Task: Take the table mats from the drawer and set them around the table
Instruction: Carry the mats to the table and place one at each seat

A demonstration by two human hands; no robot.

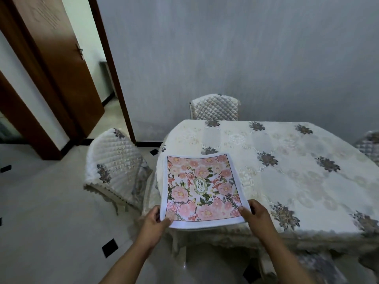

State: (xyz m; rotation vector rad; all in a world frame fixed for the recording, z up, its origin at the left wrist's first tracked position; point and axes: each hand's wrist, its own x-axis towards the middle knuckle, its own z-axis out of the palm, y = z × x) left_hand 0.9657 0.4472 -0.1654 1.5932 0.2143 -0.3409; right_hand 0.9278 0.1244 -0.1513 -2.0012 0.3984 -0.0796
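A pink floral table mat [202,189] with a white border and a small green oval label lies over the near left corner of the table [287,165], which wears a cream embroidered cloth with grey flowers. Its near edge juts a little past the table's edge. My left hand [152,224] pinches the mat's near left corner. My right hand [256,218] grips its near right corner. I cannot tell whether more mats lie under the top one. No drawer is in view.
Quilted covered chairs stand around the table: one at the left [117,169], one at the far side [215,107], one at the right edge [369,144], and one partly seen at the bottom right [320,267]. A brown door [57,64] stands open at the left.
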